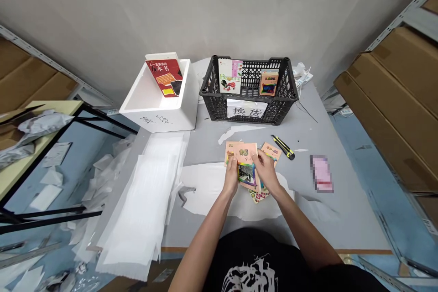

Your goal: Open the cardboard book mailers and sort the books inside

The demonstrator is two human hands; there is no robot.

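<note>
Head view | left hand [231, 177], right hand [266, 169] close together, both clamped on stack of peach paperback books [243, 153] | yellow-black utility knife [283, 147] at 1 o'clock

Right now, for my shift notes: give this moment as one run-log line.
left hand: holding book stack | right hand: holding same stack | nearby: yellow-black box cutter

On the desk [345, 223], a foam box [160, 118] stands at the back, left of a plastic crate [219, 100]. A book [164, 77] leans inside the box, and two books [230, 75] [268, 82] stand inside the crate. Before the crate lie the booklets [248, 164], with a utility knife [283, 147] just to their right and a blurred item [321, 173] farther right. Foam sheets [137, 210] lie left of the booklets. Cardboard boxes [393, 100] sit on shelving [404, 13] right of the desk.
</note>
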